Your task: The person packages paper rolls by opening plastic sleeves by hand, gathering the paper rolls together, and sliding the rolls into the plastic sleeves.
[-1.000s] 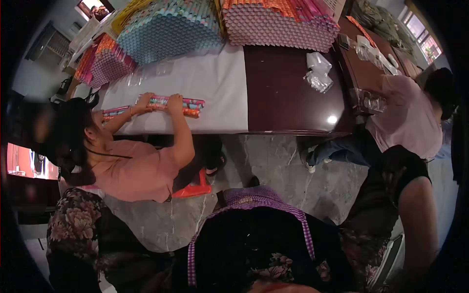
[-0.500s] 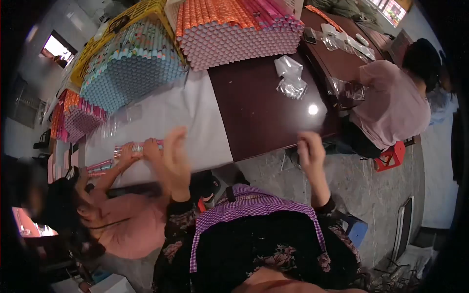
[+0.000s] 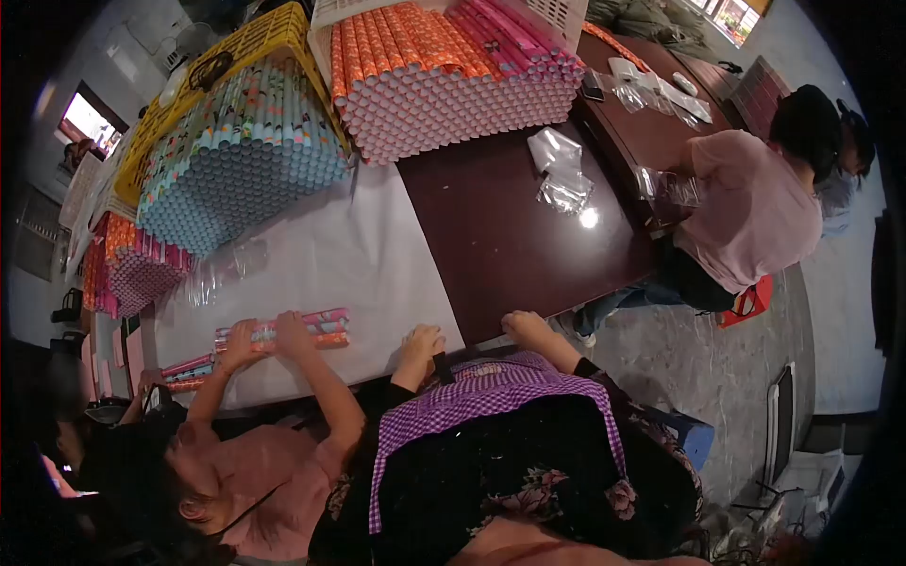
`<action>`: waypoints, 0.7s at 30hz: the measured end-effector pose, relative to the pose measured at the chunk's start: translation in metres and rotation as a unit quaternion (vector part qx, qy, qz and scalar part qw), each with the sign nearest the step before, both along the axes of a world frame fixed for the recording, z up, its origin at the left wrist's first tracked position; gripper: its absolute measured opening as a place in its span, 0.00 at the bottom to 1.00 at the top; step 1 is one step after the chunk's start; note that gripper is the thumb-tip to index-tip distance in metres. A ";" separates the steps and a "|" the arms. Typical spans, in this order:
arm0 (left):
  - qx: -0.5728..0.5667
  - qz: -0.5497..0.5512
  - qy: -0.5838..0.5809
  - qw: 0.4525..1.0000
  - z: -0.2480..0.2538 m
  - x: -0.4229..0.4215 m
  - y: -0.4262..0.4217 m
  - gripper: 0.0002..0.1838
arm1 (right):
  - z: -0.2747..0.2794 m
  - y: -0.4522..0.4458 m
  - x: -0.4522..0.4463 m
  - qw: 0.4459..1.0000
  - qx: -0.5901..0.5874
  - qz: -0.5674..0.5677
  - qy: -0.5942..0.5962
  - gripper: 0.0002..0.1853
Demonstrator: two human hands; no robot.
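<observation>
My left hand (image 3: 422,347) rests at the near edge of the white cloth (image 3: 368,226), its fingers curled and no object visible in it. Just right of it, on the edge of the dark brown table (image 3: 462,226), lies my right hand (image 3: 527,329), loosely closed, also with nothing visible inside. Left of my hands, a co-worker's two hands (image 3: 267,338) press on a small bundle of patterned paper rolls (image 3: 326,330). Clear plastic bags (image 3: 563,172) lie farther back on the brown table.
Orange and pink rolls (image 3: 425,104) are stacked at the back, beside blue rolls (image 3: 255,160) in a yellow crate (image 3: 193,75). Another pile of rolls (image 3: 137,264) stands far left. A co-worker in pink (image 3: 746,208) sits on a red stool (image 3: 752,304) at the right.
Both my hands have come down from the air onto the table's near edge and closer together. My body is nearer the table. The co-worker's hands at left remain on the rolls.
</observation>
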State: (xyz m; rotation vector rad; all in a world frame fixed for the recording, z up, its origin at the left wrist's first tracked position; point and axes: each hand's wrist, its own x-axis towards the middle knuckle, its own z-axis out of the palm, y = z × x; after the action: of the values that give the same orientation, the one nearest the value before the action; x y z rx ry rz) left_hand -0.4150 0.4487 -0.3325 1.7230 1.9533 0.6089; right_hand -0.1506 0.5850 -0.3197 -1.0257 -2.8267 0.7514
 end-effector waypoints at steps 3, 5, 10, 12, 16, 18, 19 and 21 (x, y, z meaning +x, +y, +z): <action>0.015 0.037 0.026 0.999 0.020 -0.007 0.007 0.15 | -0.003 0.011 -0.036 1.000 -0.021 -0.004 0.009 0.09; 0.009 0.042 0.043 0.998 0.017 -0.014 0.013 0.15 | -0.004 0.013 -0.051 0.999 -0.025 -0.011 0.022 0.10; -0.008 0.038 0.058 0.998 0.011 -0.012 0.002 0.14 | -0.027 0.010 -0.054 0.987 -0.151 0.036 0.050 0.12; -0.026 0.045 0.046 0.998 0.016 -0.012 0.003 0.15 | -0.031 0.018 -0.048 0.981 -0.178 0.051 0.065 0.13; -0.011 0.082 0.073 0.994 0.006 -0.016 0.016 0.14 | -0.032 0.042 -0.049 0.966 -0.242 0.045 0.083 0.12; -0.047 0.084 0.087 0.992 0.011 -0.015 0.027 0.13 | -0.029 0.060 -0.051 0.964 -0.248 0.068 0.072 0.12; -0.062 0.080 0.092 0.991 0.015 -0.015 0.034 0.13 | -0.028 0.068 -0.050 0.963 -0.249 0.067 0.073 0.12; -0.094 0.069 0.105 0.988 0.026 -0.013 0.051 0.12 | -0.026 0.084 -0.047 0.973 -0.214 0.025 0.086 0.12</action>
State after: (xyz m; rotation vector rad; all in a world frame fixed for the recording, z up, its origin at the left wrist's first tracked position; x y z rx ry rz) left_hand -0.4284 0.4994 -0.3068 1.5998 2.2114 0.2855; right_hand -0.1980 0.6687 -0.3453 -0.8761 -2.6065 1.4244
